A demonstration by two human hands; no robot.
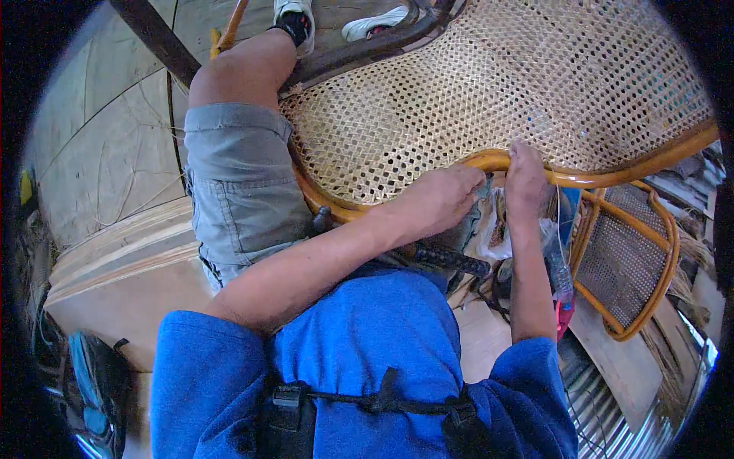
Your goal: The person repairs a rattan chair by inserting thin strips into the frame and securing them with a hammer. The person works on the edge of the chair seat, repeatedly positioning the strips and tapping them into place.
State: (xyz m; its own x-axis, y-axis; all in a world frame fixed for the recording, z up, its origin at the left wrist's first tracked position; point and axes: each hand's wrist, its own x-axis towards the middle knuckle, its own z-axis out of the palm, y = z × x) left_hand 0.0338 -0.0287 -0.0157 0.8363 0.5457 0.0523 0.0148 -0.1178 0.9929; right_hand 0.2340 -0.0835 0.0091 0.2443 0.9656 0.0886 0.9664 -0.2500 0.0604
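Note:
A woven cane panel (459,92) in a curved, glossy rattan frame (581,180) lies before me, its near edge close to my lap. My left hand (453,197) is closed just under that edge, its fingers curled around something hidden from view. Close to its right, my right hand (525,180) is pinched against the frame, with fingertips over the rim beside the weave. What this pinch holds is too small to tell. A thin pale strand (559,222) hangs from the frame just right of that hand.
A smaller rattan-framed cane piece (623,275) lies at the right. Below my hands are a dark ridged handle (451,258) and a clear plastic bag (495,237). Stacked boards (122,252) and a dark bag (95,390) are at left; white shoes (375,24) at the far side.

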